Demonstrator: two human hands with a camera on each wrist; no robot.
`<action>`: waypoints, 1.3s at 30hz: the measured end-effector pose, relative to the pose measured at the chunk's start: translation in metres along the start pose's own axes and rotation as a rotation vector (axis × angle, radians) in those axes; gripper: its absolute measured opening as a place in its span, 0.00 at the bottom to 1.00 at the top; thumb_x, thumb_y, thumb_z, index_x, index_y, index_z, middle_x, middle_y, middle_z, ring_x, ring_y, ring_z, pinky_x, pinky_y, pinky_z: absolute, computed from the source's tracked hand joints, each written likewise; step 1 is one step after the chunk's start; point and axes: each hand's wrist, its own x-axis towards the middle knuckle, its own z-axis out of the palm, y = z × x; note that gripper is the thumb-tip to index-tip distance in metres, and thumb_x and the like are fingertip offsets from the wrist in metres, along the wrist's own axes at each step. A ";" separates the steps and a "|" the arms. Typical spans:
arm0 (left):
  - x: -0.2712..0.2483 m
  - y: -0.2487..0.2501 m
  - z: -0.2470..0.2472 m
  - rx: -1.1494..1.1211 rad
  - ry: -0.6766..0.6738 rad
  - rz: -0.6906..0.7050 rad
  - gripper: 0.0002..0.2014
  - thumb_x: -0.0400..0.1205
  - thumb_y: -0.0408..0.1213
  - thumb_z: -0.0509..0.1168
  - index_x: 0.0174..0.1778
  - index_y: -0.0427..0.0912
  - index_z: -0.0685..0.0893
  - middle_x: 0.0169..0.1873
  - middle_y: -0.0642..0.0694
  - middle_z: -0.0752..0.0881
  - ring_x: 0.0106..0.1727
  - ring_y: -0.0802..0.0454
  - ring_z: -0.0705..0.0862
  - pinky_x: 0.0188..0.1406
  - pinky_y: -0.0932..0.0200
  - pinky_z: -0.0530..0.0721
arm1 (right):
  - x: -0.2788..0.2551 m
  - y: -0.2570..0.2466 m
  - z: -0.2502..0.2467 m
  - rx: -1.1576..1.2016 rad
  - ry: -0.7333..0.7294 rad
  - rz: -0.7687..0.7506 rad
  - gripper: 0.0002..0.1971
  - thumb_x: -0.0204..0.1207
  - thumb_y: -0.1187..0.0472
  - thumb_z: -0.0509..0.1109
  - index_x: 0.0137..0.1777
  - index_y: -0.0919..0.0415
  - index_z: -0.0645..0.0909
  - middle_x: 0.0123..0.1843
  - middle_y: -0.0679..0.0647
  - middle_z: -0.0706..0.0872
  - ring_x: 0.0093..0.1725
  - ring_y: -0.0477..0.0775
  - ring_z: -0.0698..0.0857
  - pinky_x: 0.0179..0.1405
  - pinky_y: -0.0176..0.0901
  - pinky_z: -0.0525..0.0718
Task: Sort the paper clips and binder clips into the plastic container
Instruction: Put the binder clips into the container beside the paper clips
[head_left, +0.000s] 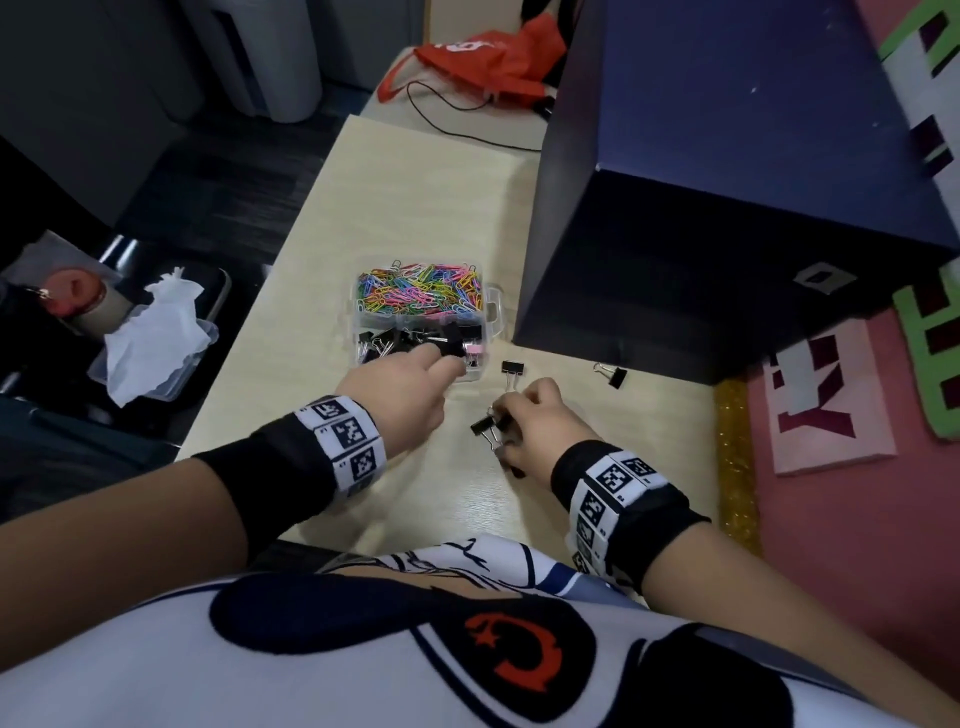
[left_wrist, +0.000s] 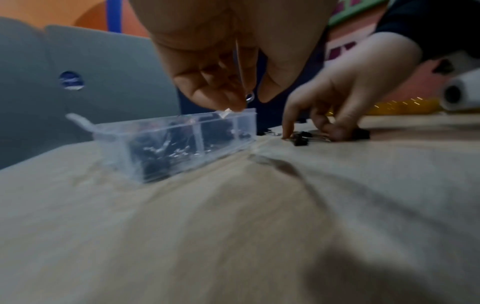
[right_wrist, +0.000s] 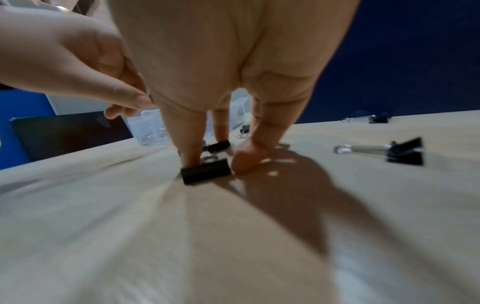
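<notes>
A clear plastic container (head_left: 492, 312) stands mid-table, with coloured paper clips (head_left: 418, 288) in its far compartment and black binder clips (head_left: 387, 340) in the near one. My left hand (head_left: 448, 362) pinches a black binder clip (head_left: 451, 340) by its wire handle (left_wrist: 248, 96), just above the near compartment (left_wrist: 182, 142). My right hand (head_left: 506, 415) is down on the table to the right of the container, thumb and finger pinching a black binder clip (right_wrist: 206, 170); a second clip (right_wrist: 218, 146) lies under its fingers. Two loose binder clips (head_left: 513, 370) (head_left: 613, 375) lie beyond.
A large dark blue box (head_left: 727, 182) fills the table's right rear, close to the container. An orange bag (head_left: 483, 57) and a black cable (head_left: 457, 124) lie at the far end. A tissue in a clear tub (head_left: 156, 338) sits off the table's left edge.
</notes>
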 end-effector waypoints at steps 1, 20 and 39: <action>0.002 0.003 0.003 0.020 0.002 0.016 0.22 0.83 0.40 0.56 0.75 0.48 0.67 0.62 0.46 0.75 0.56 0.43 0.81 0.44 0.50 0.83 | -0.001 0.003 0.002 0.000 0.027 -0.008 0.17 0.76 0.58 0.69 0.64 0.52 0.75 0.62 0.53 0.67 0.49 0.59 0.82 0.54 0.49 0.83; 0.020 0.024 0.046 0.142 -0.168 0.283 0.26 0.81 0.30 0.61 0.75 0.48 0.68 0.66 0.46 0.74 0.63 0.44 0.73 0.59 0.50 0.81 | 0.003 0.044 -0.022 -0.030 0.237 0.378 0.40 0.68 0.49 0.75 0.78 0.51 0.60 0.79 0.57 0.57 0.75 0.62 0.62 0.69 0.54 0.73; 0.008 -0.024 0.000 -0.106 0.273 0.015 0.18 0.74 0.39 0.68 0.60 0.41 0.81 0.51 0.41 0.82 0.53 0.39 0.79 0.51 0.45 0.81 | 0.015 0.004 -0.011 0.037 0.025 0.186 0.17 0.76 0.64 0.65 0.64 0.56 0.72 0.62 0.54 0.71 0.55 0.57 0.80 0.52 0.44 0.78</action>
